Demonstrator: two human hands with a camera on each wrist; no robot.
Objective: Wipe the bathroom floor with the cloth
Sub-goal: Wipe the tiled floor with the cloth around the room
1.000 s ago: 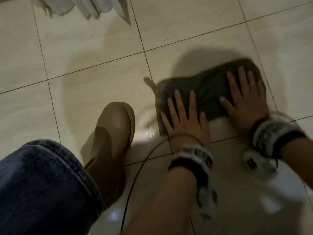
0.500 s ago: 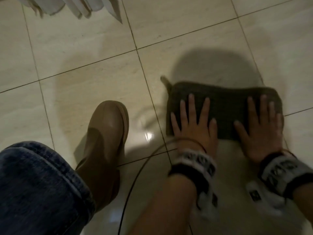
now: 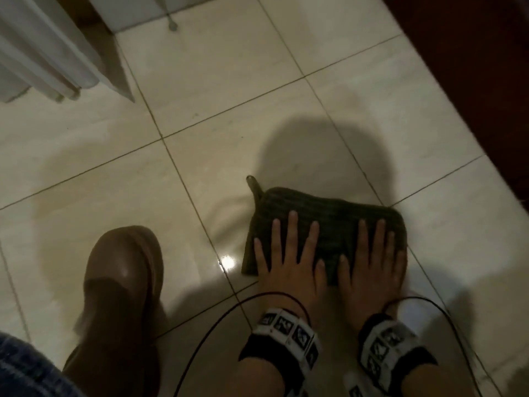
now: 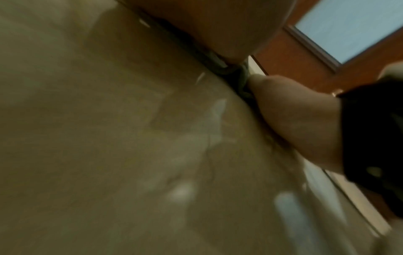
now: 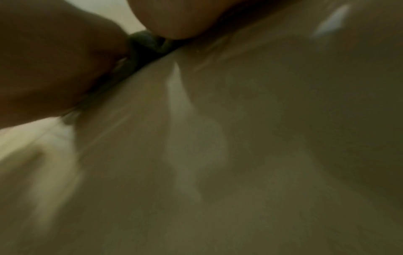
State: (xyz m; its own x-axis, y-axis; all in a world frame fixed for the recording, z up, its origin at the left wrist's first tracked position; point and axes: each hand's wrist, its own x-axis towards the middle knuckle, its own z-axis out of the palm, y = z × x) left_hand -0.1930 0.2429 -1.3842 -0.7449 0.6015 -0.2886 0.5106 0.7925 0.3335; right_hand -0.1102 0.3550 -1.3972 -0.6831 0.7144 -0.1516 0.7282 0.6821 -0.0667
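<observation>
A dark green folded cloth lies flat on the glossy beige tiled floor, a small loop sticking out at its far left corner. My left hand presses its left half with straight, spread fingers. My right hand lies flat on its right half, thumb near the left thumb. Both wrist views are blurred; the left wrist view shows a thin strip of the cloth on the floor and the right hand beside it. In the right wrist view a dark edge of the cloth shows between the hands.
My brown boot and jeans leg stand left of the cloth. A white ribbed fixture is at the far left. A dark reddish wooden edge runs along the right. Black cables trail from the wrists.
Both hands have pulled the cloth back toward me, and the hands now sit closer together on it. The view has tipped up, showing more floor and the wooden edge.
</observation>
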